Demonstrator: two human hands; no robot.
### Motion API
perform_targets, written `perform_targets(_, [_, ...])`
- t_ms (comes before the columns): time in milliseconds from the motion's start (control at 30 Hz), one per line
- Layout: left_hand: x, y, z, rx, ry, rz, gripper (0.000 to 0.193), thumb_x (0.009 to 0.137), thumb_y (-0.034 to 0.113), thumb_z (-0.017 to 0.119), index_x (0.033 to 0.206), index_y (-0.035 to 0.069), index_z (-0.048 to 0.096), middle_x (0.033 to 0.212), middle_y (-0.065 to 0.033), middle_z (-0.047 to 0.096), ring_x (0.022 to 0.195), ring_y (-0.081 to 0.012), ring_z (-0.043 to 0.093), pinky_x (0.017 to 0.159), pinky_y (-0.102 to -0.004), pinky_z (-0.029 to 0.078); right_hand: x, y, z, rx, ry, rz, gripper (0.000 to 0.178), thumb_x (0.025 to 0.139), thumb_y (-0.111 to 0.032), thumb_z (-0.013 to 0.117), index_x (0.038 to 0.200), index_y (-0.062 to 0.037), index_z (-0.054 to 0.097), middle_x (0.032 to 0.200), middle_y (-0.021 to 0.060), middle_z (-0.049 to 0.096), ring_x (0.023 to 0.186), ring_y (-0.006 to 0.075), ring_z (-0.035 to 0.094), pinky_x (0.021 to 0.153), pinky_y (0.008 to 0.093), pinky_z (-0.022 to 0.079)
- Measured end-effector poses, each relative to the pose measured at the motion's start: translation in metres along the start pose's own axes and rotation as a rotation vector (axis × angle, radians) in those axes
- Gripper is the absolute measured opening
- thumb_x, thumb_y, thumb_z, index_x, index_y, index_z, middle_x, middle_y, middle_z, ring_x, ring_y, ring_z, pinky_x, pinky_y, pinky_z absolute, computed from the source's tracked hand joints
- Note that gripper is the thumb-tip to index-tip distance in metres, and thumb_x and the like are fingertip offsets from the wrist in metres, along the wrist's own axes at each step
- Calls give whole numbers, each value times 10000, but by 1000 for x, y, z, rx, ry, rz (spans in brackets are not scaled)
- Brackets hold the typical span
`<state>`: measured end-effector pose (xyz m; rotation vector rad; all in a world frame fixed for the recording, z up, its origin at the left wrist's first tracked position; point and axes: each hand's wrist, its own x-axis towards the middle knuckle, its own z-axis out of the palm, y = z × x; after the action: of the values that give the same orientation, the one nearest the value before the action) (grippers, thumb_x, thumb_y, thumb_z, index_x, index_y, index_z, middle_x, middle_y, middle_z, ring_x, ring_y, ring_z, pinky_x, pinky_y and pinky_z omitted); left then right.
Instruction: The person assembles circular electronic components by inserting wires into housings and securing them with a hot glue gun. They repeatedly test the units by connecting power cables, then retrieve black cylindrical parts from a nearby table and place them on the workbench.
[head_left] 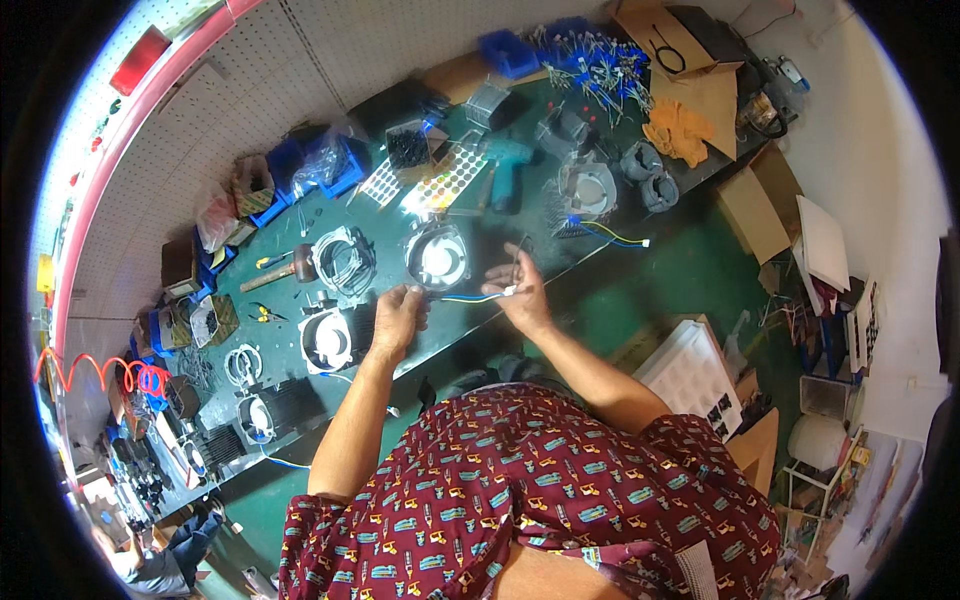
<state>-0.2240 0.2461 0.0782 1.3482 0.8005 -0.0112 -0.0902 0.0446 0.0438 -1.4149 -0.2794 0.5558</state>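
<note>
My left hand [398,318] is closed in a pinch at the left end of a cable with blue, yellow and white wires [462,298]. The cable stretches right to a small white plug [510,290] in front of my right palm. My right hand [524,296] has its fingers spread, and a thin dark thing I cannot make out crosses them. Just beyond my hands sits a round-faced motor or fan unit [438,256] in a metal housing. A similar unit with a white disc [330,338] stands left of my left hand.
The dark green workbench [290,225] bears a coil of grey cable [344,262], a mallet [285,270], pliers [268,314], a teal power drill [508,172] and sticker sheets [450,178]. Orange gloves [678,132] lie far right, near many blue-ended wires [595,65]. Another person [165,560] is at lower left.
</note>
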Motion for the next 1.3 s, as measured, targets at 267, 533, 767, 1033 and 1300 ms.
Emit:
perform_targets(267, [2, -3, -1, 78, 23, 15, 268, 1027, 223, 525, 943, -11, 623, 750, -47, 612, 611, -114, 541, 534, -272, 481, 7, 1, 30, -277, 19, -246, 788, 760, 64, 776, 1448, -33, 406, 943, 54, 632, 826, 133, 647, 762, 285, 544])
perform_targets(533, [5, 3, -3, 111, 7, 1, 292, 1022, 231, 533, 891, -13, 627, 745, -52, 615, 608, -121, 543, 532, -274, 475, 10, -10, 33, -309, 26, -215, 709, 758, 55, 768, 1394, -27, 466, 900, 48, 648, 794, 135, 645, 738, 280, 539])
perform_targets(767, [11, -5, -7, 108, 8, 71, 305, 1025, 236, 525, 888, -19, 620, 725, -53, 606, 610, -127, 551, 543, -287, 477, 9, -11, 35, -354, 43, -271, 704, 743, 57, 779, 1374, -28, 481, 868, 50, 652, 770, 143, 651, 711, 291, 546])
perform_targets(1033, [10, -1, -8, 144, -1, 33, 283, 1010, 222, 537, 896, -18, 633, 736, -62, 625, 610, -127, 562, 533, -283, 483, 11, -8, 34, -393, 30, -279, 661, 753, 54, 771, 1351, -21, 499, 858, 72, 676, 760, 155, 667, 713, 305, 549])
perform_targets(1300, [15, -9, -4, 135, 176, 210, 141, 937, 99, 665, 989, -8, 590, 744, -34, 621, 572, -90, 546, 508, -249, 475, 12, -8, 34, -457, 30, -293, 638, 760, -5, 777, 1341, -48, 516, 873, 61, 682, 771, 164, 664, 701, 307, 534])
